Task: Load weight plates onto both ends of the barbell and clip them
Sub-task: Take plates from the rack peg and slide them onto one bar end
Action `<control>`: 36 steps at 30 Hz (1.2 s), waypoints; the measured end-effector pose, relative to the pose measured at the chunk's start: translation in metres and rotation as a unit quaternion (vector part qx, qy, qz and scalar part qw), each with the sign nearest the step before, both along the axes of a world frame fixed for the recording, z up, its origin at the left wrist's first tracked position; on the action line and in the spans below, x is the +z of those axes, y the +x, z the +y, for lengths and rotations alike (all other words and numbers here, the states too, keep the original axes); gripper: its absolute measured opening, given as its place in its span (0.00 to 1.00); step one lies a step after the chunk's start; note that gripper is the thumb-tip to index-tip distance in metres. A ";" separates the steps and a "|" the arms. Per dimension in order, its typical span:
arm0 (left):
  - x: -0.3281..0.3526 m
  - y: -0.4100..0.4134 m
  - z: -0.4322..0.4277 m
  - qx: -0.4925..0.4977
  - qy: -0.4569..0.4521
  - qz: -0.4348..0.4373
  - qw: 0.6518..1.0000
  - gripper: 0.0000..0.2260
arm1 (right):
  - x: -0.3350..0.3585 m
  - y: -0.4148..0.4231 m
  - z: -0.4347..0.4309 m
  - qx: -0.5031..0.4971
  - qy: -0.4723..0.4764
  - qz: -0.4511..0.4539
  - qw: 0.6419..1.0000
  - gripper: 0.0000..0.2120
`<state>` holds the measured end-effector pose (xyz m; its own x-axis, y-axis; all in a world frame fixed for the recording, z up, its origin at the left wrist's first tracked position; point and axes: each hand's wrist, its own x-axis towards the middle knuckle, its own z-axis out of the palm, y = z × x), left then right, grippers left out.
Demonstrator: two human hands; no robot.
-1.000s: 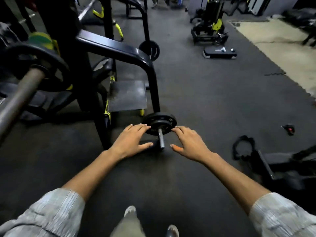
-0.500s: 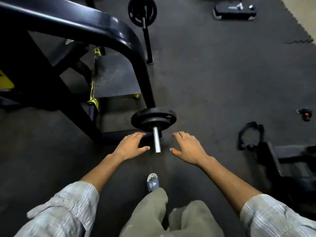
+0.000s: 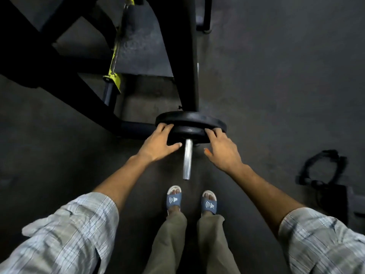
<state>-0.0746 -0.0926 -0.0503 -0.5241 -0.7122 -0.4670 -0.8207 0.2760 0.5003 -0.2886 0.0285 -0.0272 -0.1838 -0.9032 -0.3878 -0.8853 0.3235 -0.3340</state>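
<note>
I am pressing left hand (image 3: 158,144) and right hand (image 3: 222,148), grip spread, on plates (image 3: 189,125); bare sleeve (image 3: 187,159) between, waiting for clip; far end hidden.

Dim gym with dark rubber floor (image 3: 276,76), black machine frame (image 3: 183,56) with yellow-painted bracket (image 3: 113,76) upper left, black strap (image 3: 324,169) at right edge.

Barbell sleeve (image 3: 187,159) — bare, bright brushed metal; weight plates (image 3: 190,123) around it matt black, faintly rough; floor (image 3: 276,86) beneath them dull, grainy rubber.
</note>
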 end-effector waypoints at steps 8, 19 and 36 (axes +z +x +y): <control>-0.016 -0.004 0.000 -0.007 -0.096 0.018 0.995 0.26 | -0.031 0.015 -0.004 -0.037 -0.075 0.060 0.995 0.34; -0.033 -0.004 0.011 -0.089 -0.098 -0.062 0.989 0.22 | -0.051 0.009 0.000 0.026 -0.043 0.043 0.998 0.23; 0.037 0.108 0.205 -0.072 -0.013 -0.094 0.993 0.16 | -0.010 0.090 0.136 0.203 0.060 -0.075 0.974 0.17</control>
<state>0.0331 0.1120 -0.0131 -0.5273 -0.6489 -0.5485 -0.8496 0.4089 0.3331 -0.1985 0.1642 -0.0368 0.2460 -0.8365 -0.4897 -0.8925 0.0015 -0.4510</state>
